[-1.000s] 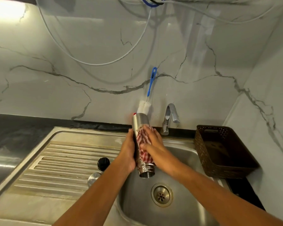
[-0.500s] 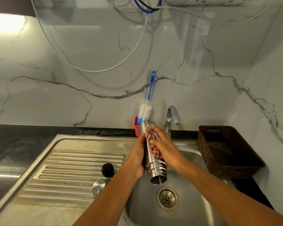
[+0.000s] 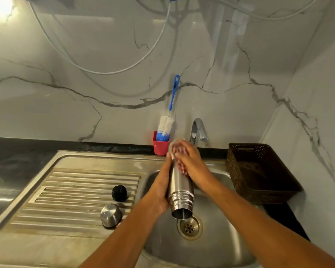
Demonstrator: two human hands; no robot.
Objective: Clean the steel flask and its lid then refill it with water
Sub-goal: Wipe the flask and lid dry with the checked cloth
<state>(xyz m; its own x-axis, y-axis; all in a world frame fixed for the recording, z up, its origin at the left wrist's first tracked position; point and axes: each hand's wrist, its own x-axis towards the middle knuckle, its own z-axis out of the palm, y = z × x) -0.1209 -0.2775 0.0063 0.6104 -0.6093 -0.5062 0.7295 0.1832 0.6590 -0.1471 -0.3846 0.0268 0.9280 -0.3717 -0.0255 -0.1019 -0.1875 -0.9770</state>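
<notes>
The steel flask (image 3: 180,188) is held over the sink basin (image 3: 217,252), tilted, with its open mouth pointed down and towards the camera, just above the drain (image 3: 190,226). It is gripped by the left hand (image 3: 160,190) on its left side; the fingers are curled around the body, and their tips are hidden behind the flask. The far, closed end of the flask is covered by a checked cloth (image 3: 182,168), red and white. The cloth is pressed to the flask by the right hand (image 3: 190,161), whose fingers are bent over it and hold it against the metal.

The lid parts are seen on the ribbed drainboard (image 3: 66,190), to the left of the basin. A black stopper (image 3: 119,193) is placed further back, and a steel cap (image 3: 111,215) is placed nearer, just beside it; whether they touch cannot be told.

Behind the sink, a red cup (image 3: 160,147) stands against the marble wall (image 3: 85,103), and a bottle brush (image 3: 165,125) with a blue handle is kept in it. A tap (image 3: 198,128) is seen right behind the hands. A brown basket (image 3: 259,171) is placed on the right side of the basin. White cables (image 3: 104,72) hang on the wall above.
</notes>
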